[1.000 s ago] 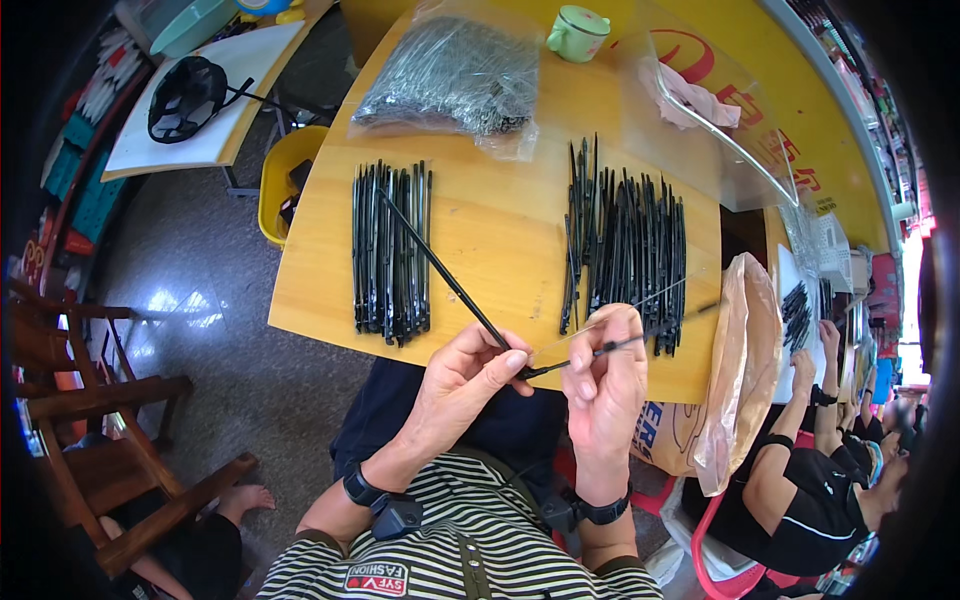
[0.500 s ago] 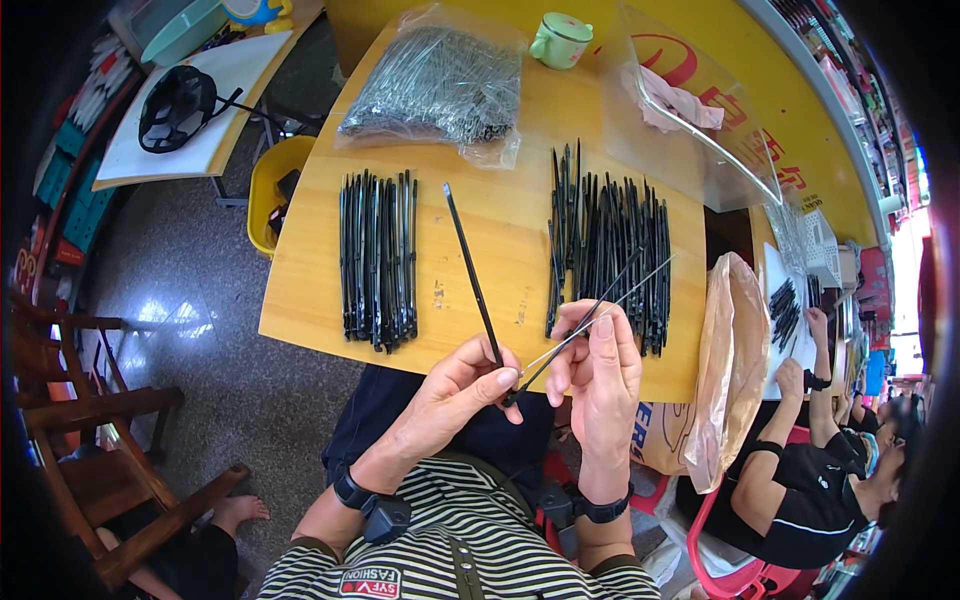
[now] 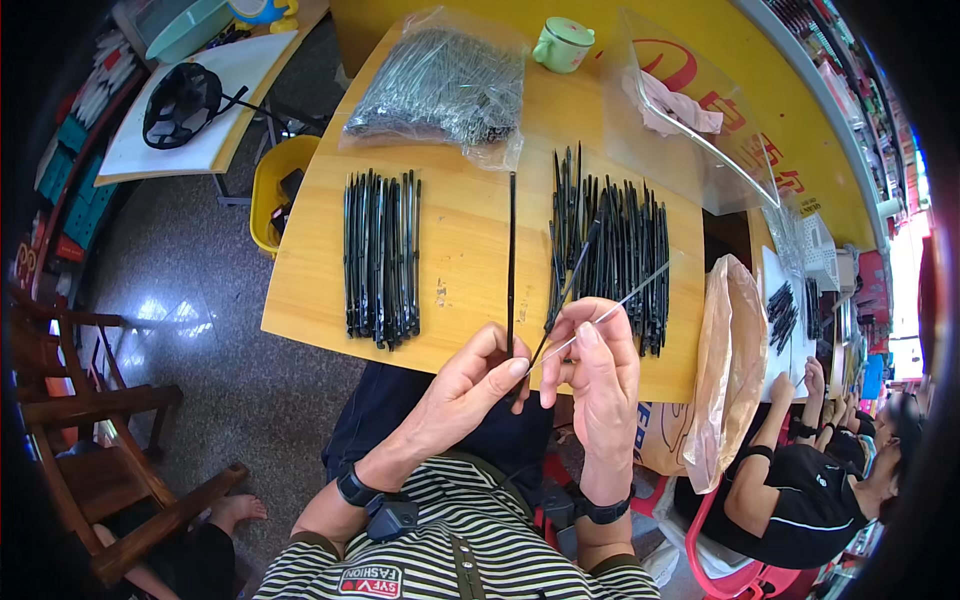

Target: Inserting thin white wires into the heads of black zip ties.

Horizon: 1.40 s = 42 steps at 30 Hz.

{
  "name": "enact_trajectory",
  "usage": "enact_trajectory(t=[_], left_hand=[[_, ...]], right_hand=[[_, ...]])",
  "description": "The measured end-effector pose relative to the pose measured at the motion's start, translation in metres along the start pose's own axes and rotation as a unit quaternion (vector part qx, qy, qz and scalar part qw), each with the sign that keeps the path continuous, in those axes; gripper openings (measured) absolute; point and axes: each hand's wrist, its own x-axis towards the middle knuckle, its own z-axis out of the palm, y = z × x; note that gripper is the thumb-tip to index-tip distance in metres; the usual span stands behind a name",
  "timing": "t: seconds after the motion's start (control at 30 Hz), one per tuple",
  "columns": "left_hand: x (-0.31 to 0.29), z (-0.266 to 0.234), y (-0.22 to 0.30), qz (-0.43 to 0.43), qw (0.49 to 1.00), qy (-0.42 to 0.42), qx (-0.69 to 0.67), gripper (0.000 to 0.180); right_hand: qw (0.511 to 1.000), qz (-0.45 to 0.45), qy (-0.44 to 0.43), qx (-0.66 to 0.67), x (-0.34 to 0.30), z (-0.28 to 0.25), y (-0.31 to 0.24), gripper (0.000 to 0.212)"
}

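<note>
My left hand (image 3: 462, 388) pinches the lower end of a slim black stick (image 3: 511, 260) between thumb and fingers, and the stick stands nearly upright. Just beside it, my right hand (image 3: 603, 378) has its fingers closed around a thin silver rod (image 3: 638, 286) slanting up to the right. A second black stick (image 3: 573, 278) leans up past the right fingers, its lower end meeting my left fingertips. Fingers hide where these pieces meet. Beyond my hands lie a left bundle of black sticks (image 3: 382, 262) and a larger right bundle (image 3: 625, 262), on a wooden table (image 3: 455, 230).
A clear bag of thin rods (image 3: 440, 85) lies at the back, near a green cup (image 3: 563, 45). A transparent panel (image 3: 690, 125) stands at the far right. By the table's right edge is a tan plastic bag (image 3: 725, 370). A co-worker (image 3: 800, 480) sits to the right.
The stick in my left hand has swung from leaning left to nearly upright. The right-hand black stick has turned steeper, and the silver rod has shifted slightly. The co-worker's hands have moved lower.
</note>
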Motion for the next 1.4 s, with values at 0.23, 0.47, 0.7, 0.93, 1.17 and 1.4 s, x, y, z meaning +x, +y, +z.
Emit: enact_trajectory(t=[0.23, 0.47, 0.7, 0.93, 1.17, 1.4], left_hand=[[-0.003, -0.002, 0.004, -0.021, 0.999, -0.017, 0.025, 0.02], [-0.003, -0.002, 0.005, -0.029, 0.999, 0.001, 0.026, 0.015], [0.006, 0.009, 0.011, -0.042, 0.998, 0.046, 0.013, 0.016], [0.005, 0.012, 0.011, -0.036, 0.994, 0.101, 0.028, 0.018], [0.006, 0.015, 0.006, -0.007, 0.989, 0.137, 0.058, 0.014], [0.008, 0.012, -0.001, 0.002, 0.989, 0.129, 0.066, 0.014]], right_hand=[[1.0, 0.003, -0.008, -0.024, 0.005, 0.0, -0.007, 0.02], [1.0, 0.006, 0.009, -0.023, 0.004, -0.005, -0.004, 0.014], [0.999, -0.006, -0.009, -0.038, 0.002, -0.006, 0.001, 0.01], [0.995, -0.012, 0.005, -0.104, -0.001, -0.007, 0.001, 0.012], [0.996, -0.004, 0.038, -0.083, -0.001, -0.005, 0.007, 0.01], [0.992, -0.009, 0.075, -0.1, 0.0, -0.003, 0.012, 0.01]])
